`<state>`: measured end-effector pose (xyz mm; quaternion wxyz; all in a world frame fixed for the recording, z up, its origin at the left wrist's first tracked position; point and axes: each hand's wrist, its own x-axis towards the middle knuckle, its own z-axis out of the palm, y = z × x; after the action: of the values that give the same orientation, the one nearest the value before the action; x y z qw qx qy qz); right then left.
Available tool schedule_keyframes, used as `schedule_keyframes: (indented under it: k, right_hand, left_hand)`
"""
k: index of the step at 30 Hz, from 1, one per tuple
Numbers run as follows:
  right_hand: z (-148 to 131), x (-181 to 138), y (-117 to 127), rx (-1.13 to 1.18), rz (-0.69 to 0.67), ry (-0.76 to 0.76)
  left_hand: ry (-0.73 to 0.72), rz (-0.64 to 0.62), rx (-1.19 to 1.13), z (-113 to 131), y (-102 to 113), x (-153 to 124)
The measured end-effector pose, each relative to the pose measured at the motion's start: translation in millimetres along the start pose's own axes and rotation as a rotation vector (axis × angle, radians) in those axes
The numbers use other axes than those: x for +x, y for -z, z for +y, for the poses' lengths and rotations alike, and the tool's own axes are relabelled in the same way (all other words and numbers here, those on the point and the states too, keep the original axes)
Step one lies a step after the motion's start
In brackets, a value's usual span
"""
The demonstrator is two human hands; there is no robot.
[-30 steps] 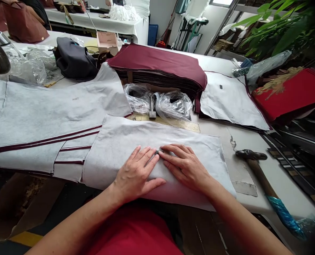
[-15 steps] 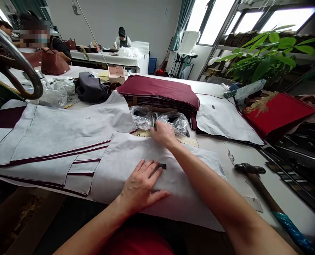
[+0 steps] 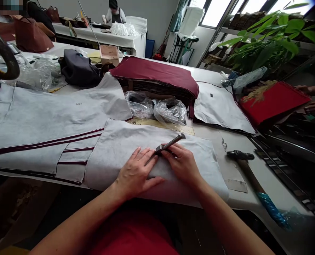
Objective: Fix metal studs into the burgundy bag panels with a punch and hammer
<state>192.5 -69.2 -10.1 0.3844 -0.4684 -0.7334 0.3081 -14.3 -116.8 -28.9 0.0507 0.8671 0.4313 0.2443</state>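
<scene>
My left hand [image 3: 135,172] lies flat with fingers spread on a grey fabric piece [image 3: 194,163] at the table's near edge. My right hand [image 3: 182,163] is closed round a metal punch tool [image 3: 170,142], which slants up to the right. The punch's lower tip rests on the fabric at my left fingertips, where a small dark part sits, too small to name.
A hammer [image 3: 244,163] with a blue-wrapped handle lies to the right. Clear plastic bags [image 3: 157,108] sit behind the fabric, before a stack of maroon pieces [image 3: 157,72]. More grey pieces [image 3: 40,120] spread left. Another person's hands [image 3: 313,97] rest by a red panel [image 3: 274,101].
My right hand reached to the plastic bags, picked up the metal punch and brought it back to the spot by my left fingertips. My left hand stayed flat on the fabric.
</scene>
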Motion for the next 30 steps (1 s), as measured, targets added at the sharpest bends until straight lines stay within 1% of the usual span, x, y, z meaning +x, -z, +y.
schedule_keyframes:
  k: [2, 3, 7, 11, 15, 18, 20, 21, 23, 24, 26, 28, 29, 30]
  right_hand:
    - [1, -5, -4, -0.162, 0.011, 0.139]
    - [0, -6, -5, -0.209, 0.001, 0.183]
    - [-1, -6, -6, -0.313, -0.021, 0.267]
    - [-2, -7, -5, -0.354, -0.054, 0.268]
    - [-5, -8, -6, -0.483, -0.051, 0.255]
    - [-8, -8, -10, -0.524, -0.057, 0.227]
    - [-8, -7, -10, -0.489, -0.076, 0.211]
    - [-7, -6, -8, -0.457, -0.089, 0.208]
    - [0, -9, 7, -0.412, -0.074, 0.189]
    - [6, -13, 20, -0.422, -0.026, 0.166]
    - [22, -29, 58, -0.548, 0.160, 0.062]
    - [44, -57, 104, -0.784, 0.367, -0.137]
    - [56, -74, 127, -0.902, 0.421, -0.276]
    - [67, -91, 147, -0.991, 0.435, -0.458]
  left_hand:
    - [0.004, -0.003, -0.001, 0, 1, 0]
    - [0.007, -0.003, -0.001, 0, 1, 0]
    - [0.010, -0.004, 0.004, 0, 1, 0]
    - [0.006, -0.002, 0.001, 0, 0, -1]
    - [0.030, -0.001, -0.080, 0, 3, -2]
    - [0.135, 0.051, -0.267, -3, 9, 4]
    - [0.214, 0.069, -0.385, -7, 15, 14]
    - [0.229, 0.060, -0.425, -10, 18, 21]
    - [0.201, 0.017, -0.459, -15, 21, 36]
    - [0.169, -0.010, -0.457, -18, 22, 42]
    - [0.105, -0.062, -0.430, -23, 21, 52]
    - [0.051, -0.091, -0.381, -26, 18, 56]
    - [0.029, -0.091, -0.341, -27, 16, 56]
    - [0.014, -0.082, -0.292, -27, 14, 55]
